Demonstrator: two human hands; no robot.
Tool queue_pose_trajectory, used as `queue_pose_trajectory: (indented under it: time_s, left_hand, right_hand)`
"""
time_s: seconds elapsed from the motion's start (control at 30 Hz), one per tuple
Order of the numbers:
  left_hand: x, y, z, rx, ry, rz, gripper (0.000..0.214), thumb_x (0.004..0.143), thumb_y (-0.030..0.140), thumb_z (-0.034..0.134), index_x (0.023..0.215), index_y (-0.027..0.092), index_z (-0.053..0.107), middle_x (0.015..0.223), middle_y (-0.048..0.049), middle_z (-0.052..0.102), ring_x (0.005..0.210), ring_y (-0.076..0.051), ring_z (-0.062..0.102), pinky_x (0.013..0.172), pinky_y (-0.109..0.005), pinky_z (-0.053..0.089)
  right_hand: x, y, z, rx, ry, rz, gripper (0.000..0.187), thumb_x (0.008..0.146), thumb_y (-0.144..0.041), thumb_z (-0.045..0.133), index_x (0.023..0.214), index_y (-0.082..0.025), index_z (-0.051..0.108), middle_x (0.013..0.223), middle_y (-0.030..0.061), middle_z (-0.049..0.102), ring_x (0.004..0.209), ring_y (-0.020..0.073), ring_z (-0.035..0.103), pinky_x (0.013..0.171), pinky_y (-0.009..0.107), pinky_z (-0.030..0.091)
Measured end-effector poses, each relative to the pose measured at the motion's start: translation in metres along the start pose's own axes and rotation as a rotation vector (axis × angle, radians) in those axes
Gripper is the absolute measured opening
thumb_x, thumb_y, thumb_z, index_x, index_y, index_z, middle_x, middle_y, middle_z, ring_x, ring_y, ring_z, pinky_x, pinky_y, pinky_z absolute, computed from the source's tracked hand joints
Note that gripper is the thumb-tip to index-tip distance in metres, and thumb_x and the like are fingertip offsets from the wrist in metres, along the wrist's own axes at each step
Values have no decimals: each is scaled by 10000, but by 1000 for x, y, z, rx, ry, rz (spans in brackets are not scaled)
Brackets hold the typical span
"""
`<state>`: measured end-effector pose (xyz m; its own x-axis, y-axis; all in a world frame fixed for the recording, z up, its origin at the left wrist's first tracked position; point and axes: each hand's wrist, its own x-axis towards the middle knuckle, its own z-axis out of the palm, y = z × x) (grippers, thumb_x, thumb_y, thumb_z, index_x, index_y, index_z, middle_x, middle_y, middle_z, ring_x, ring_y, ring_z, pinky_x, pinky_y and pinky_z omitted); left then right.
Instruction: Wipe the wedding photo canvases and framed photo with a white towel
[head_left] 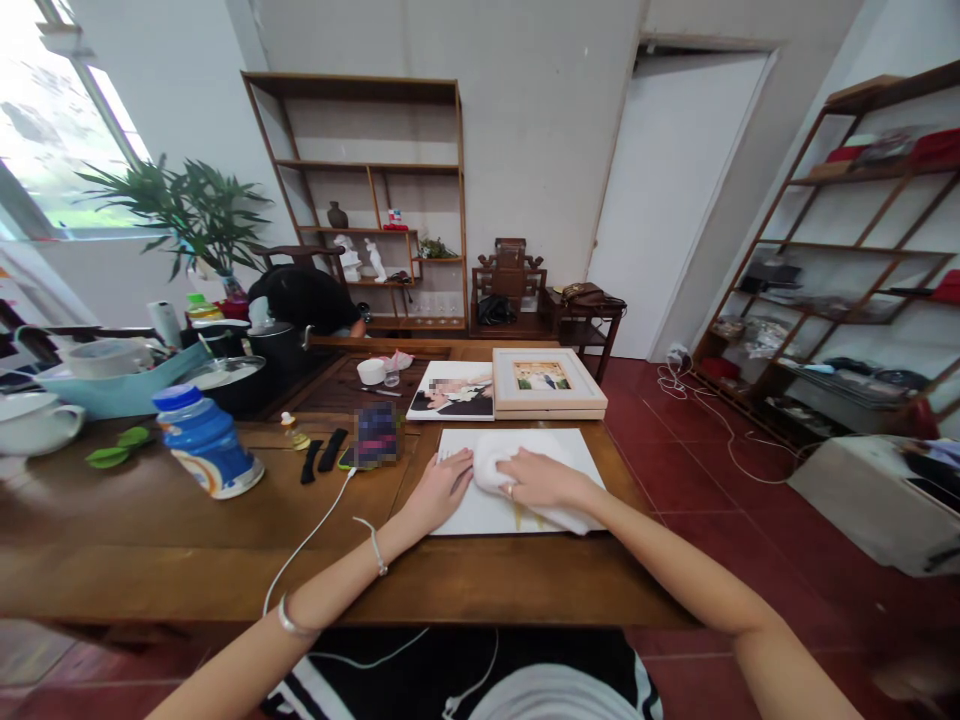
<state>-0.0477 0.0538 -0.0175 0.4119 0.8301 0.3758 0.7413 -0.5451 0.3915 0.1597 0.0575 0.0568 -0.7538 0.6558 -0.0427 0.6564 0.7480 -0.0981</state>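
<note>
A flat white board [484, 515] lies on the wooden table in front of me, with yellowish marks near its lower edge. My left hand [444, 488] rests on the board's left side, fingers stretched out flat, beside a bunched white cloth [491, 458]. My right hand [546, 482] presses down on that cloth, its fingers closed into the fabric. Part of the cloth spreads under my right wrist to the board's right edge. Just behind the board are a photo panel [454, 392] and a light wooden picture frame [592, 382] with a couple's photo.
To the left stand a blue-capped bottle [210, 445], a small oil bottle [295, 433] and black straps [321, 455]. A charging phone [373, 437] trails a white cable [307, 545]. Pots [232, 385] fill the far left. A person in black [307, 300] leans down behind the table.
</note>
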Motion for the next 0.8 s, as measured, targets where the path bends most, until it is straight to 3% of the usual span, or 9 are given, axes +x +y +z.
queue_pose_trajectory:
  time_s: [0.13,0.27,0.43,0.63,0.7,0.8]
  left_hand:
    - [-1,-1,1,-7,9,-12,335,890,205,392,1171,220,574,1272,-82,551,1234,-240,449,1056,-486,275]
    - [-1,0,0,-1,0,-19,338,893,205,384,1174,201,573,1282,-94,541,1240,-238,442,1054,-479,281]
    - [0,3,-2,-8,-7,-5,352,882,175,387,1177,230,571,1287,-85,537,1237,-238,445,1046,-486,286]
    - [0,1,-1,-15,-2,-6,332,875,165,399,1146,203,588,1263,-95,557,1237,-237,446,1050,-479,285]
    - [0,0,0,-20,1,-5,329,876,168,397,1141,201,588,1261,-96,559,1238,-240,445,1047,-481,290]
    - [0,-1,2,-37,8,-12,330,879,177,390,1147,199,581,1259,-97,560,1232,-240,452,1042,-481,299]
  right_hand:
    - [35,29,0,3,40,28,231,878,-267,404,942,-146,591,886,123,661,840,259,590,693,317,402]
    - [45,27,5,-13,114,39,229,885,-221,391,977,-124,577,967,136,645,950,265,557,838,372,364]
    - [16,-7,13,-40,139,2,211,820,-174,445,955,-122,597,1077,171,598,1078,291,506,932,449,302]
    - [-49,-57,2,-30,15,-202,206,808,-252,468,917,-148,608,1121,182,577,970,286,573,877,432,375]
    - [-57,-59,-1,-25,-8,-233,186,802,-245,479,904,-153,605,1119,162,586,922,266,589,876,411,383]
    - [-46,-43,2,-22,9,-175,156,799,-221,480,874,-157,601,953,112,647,847,246,600,895,397,373]
